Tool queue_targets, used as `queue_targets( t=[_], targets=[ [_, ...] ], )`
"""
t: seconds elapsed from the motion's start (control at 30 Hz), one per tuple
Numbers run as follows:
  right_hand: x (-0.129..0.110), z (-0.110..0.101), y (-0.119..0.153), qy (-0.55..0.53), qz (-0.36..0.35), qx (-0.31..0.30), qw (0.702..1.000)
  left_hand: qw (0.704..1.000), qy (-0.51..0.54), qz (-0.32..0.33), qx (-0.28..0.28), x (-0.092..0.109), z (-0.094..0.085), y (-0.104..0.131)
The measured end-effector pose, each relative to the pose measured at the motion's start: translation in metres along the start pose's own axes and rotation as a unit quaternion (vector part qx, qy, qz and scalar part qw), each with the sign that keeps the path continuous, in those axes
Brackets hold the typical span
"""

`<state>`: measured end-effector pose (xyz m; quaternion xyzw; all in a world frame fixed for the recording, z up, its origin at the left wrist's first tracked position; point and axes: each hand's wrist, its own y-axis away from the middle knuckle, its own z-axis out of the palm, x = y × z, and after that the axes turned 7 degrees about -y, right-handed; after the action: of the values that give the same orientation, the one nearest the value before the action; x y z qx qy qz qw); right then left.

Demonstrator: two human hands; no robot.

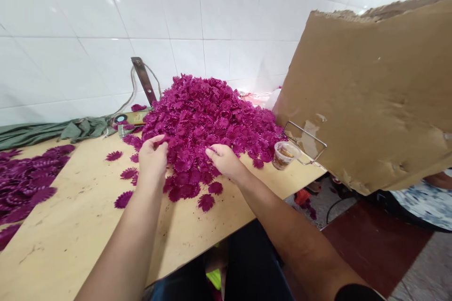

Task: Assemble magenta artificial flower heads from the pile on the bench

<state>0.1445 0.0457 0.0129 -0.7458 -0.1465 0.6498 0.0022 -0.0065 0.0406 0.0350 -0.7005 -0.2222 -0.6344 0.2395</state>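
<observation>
A big heap of magenta artificial flower pieces [212, 108] with fringed petals rises on the wooden table in front of me. At its near left side is my left hand [153, 153], thumb and index finger closed on a magenta flower piece [163, 141] that is partly hidden. My right hand [223, 160] reaches over the heap's front, fingers curled and pinched together. What its fingertips hold, if anything, blends into the magenta behind. Single flower pieces [206, 202] lie loose along the heap's near edge and to the left.
More magenta pieces [28, 181] cover the table's left end. A clear plastic cup [284, 154] stands by a wire handle [310, 141] and a large cardboard sheet [367, 89]. Green cloth [70, 129] and a metal bar [144, 80] lie near the tiled wall. A person's patterned clothing [429, 204] shows at right.
</observation>
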Motion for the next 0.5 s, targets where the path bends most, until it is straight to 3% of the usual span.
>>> queue_targets(
  t=[0.07, 0.17, 0.4, 0.5],
  targets=[
    [0.001, -0.003, -0.001, 0.010, 0.027, 0.029, 0.999, 0.985, -0.138, 0.102, 0.020, -0.003, -0.007, -0.004],
    [0.001, -0.003, -0.004, 0.021, 0.044, 0.048, 0.998, 0.951, -0.244, 0.181, -0.048, -0.003, -0.011, 0.004],
    [0.000, 0.005, -0.004, -0.053, 0.000, -0.025, 0.998, 0.944, -0.176, 0.173, -0.217, 0.006, 0.001, 0.039],
    [-0.005, 0.005, 0.001, -0.099, 0.033, -0.072, 0.992, 0.958, -0.128, 0.158, -0.203, 0.003, 0.008, 0.039]
  ],
)
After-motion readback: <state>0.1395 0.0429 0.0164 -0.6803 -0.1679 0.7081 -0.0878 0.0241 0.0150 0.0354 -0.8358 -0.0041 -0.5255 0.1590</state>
